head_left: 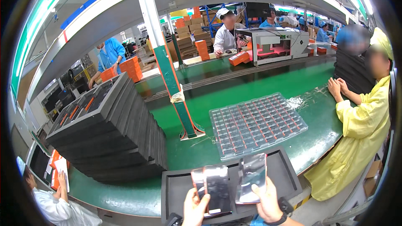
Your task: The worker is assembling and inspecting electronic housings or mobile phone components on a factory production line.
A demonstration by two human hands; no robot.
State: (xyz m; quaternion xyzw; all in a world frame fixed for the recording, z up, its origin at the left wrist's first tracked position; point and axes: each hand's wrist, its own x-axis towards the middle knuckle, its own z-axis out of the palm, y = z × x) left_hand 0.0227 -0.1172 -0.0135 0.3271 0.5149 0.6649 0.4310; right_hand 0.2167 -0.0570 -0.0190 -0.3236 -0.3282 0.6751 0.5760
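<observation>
Phone-like panels (218, 188), held in both hands (269, 203), overlie a black tray (177, 183).

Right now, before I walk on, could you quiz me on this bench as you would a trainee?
1. True or false: both of the camera wearer's hands are empty.
2. The worker at far right wears which colour? a) red b) yellow c) black
3. What lies on the green bench just beyond the black tray nearest the wearer?

Key:
1. False: the left hand holds a dark glossy panel, the right hand a second glossy panel.
2. b
3. A clear compartmented tray.
</observation>
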